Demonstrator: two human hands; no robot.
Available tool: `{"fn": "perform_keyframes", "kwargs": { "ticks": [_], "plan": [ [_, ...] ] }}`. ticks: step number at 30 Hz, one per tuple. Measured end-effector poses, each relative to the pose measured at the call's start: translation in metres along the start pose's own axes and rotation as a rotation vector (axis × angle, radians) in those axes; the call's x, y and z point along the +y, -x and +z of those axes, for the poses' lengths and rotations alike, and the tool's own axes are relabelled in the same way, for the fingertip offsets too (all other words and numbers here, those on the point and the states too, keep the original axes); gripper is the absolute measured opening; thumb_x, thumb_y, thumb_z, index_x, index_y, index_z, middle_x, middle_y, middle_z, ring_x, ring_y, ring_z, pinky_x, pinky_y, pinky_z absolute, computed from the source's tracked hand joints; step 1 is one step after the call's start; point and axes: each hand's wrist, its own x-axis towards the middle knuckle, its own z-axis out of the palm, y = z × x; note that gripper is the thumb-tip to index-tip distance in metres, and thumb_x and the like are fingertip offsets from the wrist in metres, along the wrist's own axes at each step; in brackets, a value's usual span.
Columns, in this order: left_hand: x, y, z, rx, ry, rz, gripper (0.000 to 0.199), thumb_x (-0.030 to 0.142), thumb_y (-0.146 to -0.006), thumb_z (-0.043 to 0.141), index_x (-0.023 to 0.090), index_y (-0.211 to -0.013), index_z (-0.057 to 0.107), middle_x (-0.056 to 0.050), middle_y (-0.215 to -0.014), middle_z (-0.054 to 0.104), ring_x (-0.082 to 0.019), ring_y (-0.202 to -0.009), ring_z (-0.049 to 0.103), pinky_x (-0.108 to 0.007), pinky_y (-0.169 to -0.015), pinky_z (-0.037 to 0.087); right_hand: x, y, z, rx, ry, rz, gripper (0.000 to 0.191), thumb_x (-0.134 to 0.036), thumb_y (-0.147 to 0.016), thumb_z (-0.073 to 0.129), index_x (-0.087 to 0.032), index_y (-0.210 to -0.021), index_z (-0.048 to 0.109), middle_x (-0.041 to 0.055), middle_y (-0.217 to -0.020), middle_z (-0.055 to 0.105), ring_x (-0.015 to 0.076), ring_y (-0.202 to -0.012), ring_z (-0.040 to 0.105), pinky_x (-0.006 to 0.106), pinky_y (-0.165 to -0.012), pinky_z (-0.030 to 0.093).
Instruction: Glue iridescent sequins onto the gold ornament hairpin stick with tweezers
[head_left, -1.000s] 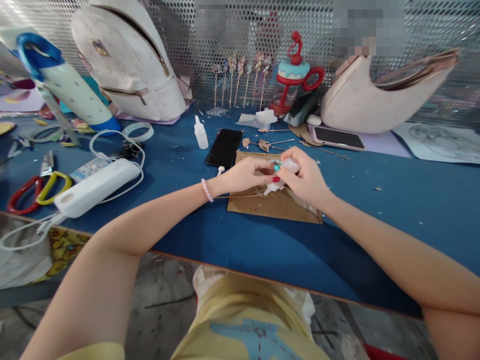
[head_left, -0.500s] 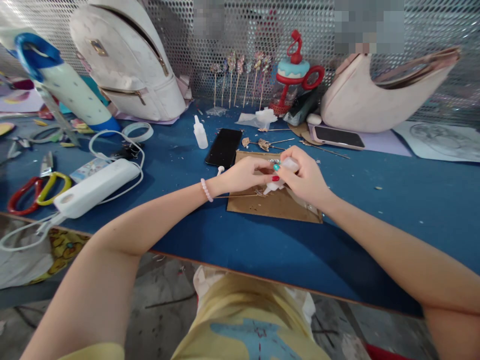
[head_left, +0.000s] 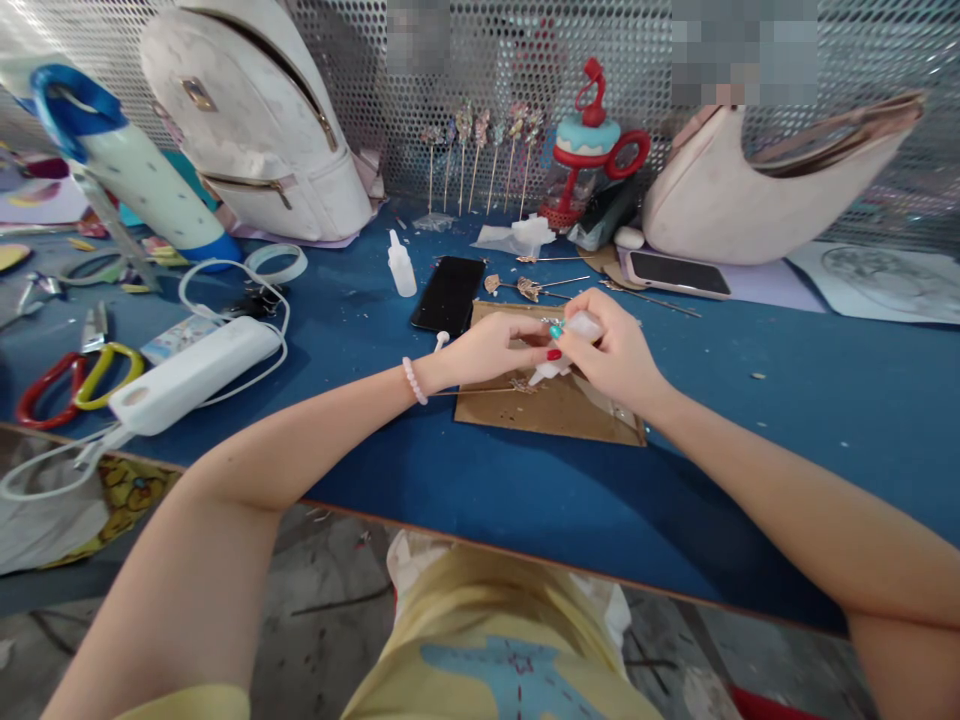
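The right hand (head_left: 619,355) is wrapped around a small white squeeze bottle (head_left: 552,370), over the brown cardboard (head_left: 495,410). Its tip points down to the near left. The left hand (head_left: 487,348) has its thumb bent close to the bottle; I can't tell if it grips anything. A black phone (head_left: 448,293) lies at the far left of the cardboard.

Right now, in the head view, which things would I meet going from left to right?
Scissors, backpack, small standing bottle, left hand, right hand, drawing.
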Motion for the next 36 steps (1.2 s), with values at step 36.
{"fn": "perform_keyframes", "kwargs": {
  "ticks": [36],
  "plan": [
    [-0.008, -0.001, -0.007, 0.29, 0.097, -0.037, 0.029, 0.012, -0.087, 0.042, 0.014, -0.103, 0.066, -0.006, -0.102, 0.072, -0.012, -0.096, 0.066, -0.031, -0.094, 0.052, 0.026, -0.019, -0.013, 0.106, -0.456, 0.153, 0.013, -0.032, -0.073, 0.056, -0.026, -0.078, 0.046, -0.005, -0.058, 0.032, 0.0108, -0.048, 0.025, 0.026, -0.046, 0.021]
  ]
}}
